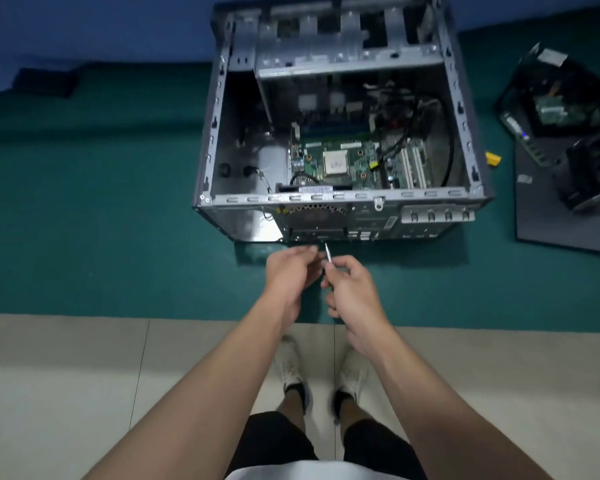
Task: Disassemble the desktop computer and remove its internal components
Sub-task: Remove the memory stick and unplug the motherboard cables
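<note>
Right hand (352, 289) grips screwdriver (328, 255); case (395, 195) beyond.

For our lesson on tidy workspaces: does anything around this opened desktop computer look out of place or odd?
A small yellow block lies on the green mat, beside the right wall of the grey metal computer case, apart from the removed parts piled on the black panel. Nothing looks spilled or broken.

No legible txt, label strip (315, 189) inside case (361, 196) too blurred
</note>
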`<control>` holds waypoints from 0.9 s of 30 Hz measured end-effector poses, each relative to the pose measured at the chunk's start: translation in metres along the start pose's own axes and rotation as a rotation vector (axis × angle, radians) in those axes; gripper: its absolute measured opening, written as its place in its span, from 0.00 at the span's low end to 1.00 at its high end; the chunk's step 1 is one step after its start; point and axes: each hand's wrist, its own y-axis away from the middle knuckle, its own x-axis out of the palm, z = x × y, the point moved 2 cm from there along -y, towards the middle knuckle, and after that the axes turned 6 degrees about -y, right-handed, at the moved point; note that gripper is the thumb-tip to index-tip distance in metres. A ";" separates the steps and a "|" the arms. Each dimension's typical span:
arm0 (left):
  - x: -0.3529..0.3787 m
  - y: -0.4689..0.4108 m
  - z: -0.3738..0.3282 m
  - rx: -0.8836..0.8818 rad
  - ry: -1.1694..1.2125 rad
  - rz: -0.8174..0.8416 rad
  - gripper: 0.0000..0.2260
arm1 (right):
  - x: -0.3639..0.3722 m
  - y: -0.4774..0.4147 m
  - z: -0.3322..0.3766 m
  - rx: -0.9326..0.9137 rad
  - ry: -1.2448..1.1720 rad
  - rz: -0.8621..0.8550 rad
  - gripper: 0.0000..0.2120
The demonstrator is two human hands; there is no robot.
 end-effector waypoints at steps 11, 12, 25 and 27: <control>-0.006 -0.035 0.009 -0.047 0.148 0.136 0.08 | 0.031 -0.024 -0.015 0.076 -0.271 0.004 0.11; -0.007 -0.036 0.009 -0.046 0.158 0.139 0.08 | 0.032 -0.025 -0.015 0.081 -0.303 0.013 0.11; -0.005 -0.039 0.009 -0.014 0.131 0.127 0.04 | 0.033 -0.028 -0.013 0.094 -0.520 0.072 0.11; -0.006 -0.040 0.009 -0.012 0.129 0.124 0.04 | 0.033 -0.028 -0.014 0.098 -0.537 0.079 0.11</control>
